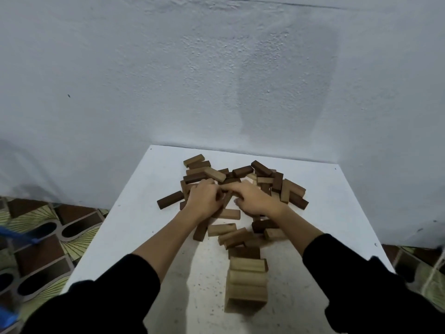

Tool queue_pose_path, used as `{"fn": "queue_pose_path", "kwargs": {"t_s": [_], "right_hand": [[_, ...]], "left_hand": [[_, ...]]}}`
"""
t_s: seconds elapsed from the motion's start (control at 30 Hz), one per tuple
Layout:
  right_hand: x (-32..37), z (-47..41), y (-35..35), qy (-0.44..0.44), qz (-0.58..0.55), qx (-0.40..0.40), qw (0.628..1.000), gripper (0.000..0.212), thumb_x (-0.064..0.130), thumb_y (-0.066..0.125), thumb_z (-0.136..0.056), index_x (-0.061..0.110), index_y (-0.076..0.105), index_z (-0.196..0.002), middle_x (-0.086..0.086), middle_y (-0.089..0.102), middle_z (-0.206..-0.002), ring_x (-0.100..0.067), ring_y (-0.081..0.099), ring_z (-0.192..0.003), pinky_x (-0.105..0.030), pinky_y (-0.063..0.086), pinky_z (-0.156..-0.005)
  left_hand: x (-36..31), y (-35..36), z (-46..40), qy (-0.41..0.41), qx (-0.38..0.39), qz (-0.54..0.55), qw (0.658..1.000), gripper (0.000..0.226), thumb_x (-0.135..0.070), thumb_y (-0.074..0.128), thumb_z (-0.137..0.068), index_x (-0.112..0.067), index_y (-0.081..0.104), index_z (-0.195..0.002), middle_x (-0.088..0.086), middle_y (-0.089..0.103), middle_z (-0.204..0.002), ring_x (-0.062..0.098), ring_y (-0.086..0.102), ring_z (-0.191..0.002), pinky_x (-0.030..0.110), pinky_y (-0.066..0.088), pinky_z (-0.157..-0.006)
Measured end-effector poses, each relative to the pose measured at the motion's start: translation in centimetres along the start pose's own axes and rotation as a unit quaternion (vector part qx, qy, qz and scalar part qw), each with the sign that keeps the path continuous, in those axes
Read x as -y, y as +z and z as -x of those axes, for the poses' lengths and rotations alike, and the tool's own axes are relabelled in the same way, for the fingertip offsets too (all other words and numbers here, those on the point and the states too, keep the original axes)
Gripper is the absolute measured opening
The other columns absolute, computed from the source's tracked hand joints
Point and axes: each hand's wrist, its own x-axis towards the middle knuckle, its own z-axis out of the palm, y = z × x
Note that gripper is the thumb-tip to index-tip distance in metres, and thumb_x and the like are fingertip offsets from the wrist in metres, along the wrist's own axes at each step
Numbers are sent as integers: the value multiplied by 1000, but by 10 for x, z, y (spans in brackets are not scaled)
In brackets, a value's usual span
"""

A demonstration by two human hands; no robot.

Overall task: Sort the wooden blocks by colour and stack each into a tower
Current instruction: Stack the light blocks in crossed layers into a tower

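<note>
A loose heap of light and dark wooden blocks (272, 182) covers the far half of the white table (337, 213). Near the front stands a short tower of light blocks (246, 285), several layers high. Both hands reach into the middle of the heap. My left hand (204, 198) has its fingers curled down among the blocks, and what it holds is hidden. My right hand (252, 198) lies flat over the heap, fingers stretched left toward the left hand. A single dark block (170, 200) lies apart at the left.
The table stands against a pale blue wall (216, 80). A patterned floor (36, 237) shows on both sides. Something blue (14, 235) sits at the left edge. Bare tabletop lies left and right of the tower.
</note>
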Motion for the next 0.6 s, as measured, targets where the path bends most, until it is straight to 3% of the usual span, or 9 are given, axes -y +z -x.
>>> {"fn": "queue_pose_path", "kwargs": {"t_s": [0.07,0.13,0.23,0.4,0.53,0.6], "right_hand": [[-7,-7,6,-12,56,13,998,55,-14,39,-81,20,65,-116,1,60,-125,-21,51,-110,-39,46,-87],[-14,-11,5,13,56,12,998,49,-14,36,-79,15,69,-101,-4,64,-113,-23,54,-104,-37,46,-85],[-18,-12,-7,44,-26,-50,997,39,-12,39,-81,6,71,-92,-9,68,-96,-19,60,-93,-31,48,-82],[-49,-26,-30,143,7,-158,977,26,-9,50,-82,6,70,-89,-8,64,-97,-20,55,-95,-32,47,-79],[-66,-33,-36,179,97,-80,976,23,3,58,-80,9,65,-101,-7,56,-109,-24,48,-105,-31,41,-75],[-66,-34,-37,174,121,-51,976,28,7,61,-79,9,62,-107,-6,52,-115,-24,46,-106,-31,39,-77]], "left_hand": [[7,-1,-2,-12,6,15,1000,19,-25,64,-86,-11,68,-99,8,58,-108,24,49,-106,36,43,-85],[12,-1,-5,-28,13,32,999,17,-23,70,-81,-12,70,-95,6,57,-108,23,47,-107,36,43,-86],[12,0,-7,-29,13,18,999,18,-23,67,-84,-11,71,-98,7,54,-109,23,45,-108,36,43,-85],[3,7,-17,-16,30,-67,997,35,-35,53,-93,-6,64,-109,11,51,-118,27,41,-114,38,42,-87],[-4,8,-23,-32,62,-81,994,36,-31,54,-91,-4,58,-115,13,51,-121,28,41,-117,38,41,-90],[-7,5,-25,-42,84,-67,993,35,-32,59,-86,-5,58,-108,12,56,-115,27,46,-113,36,42,-86]]}}
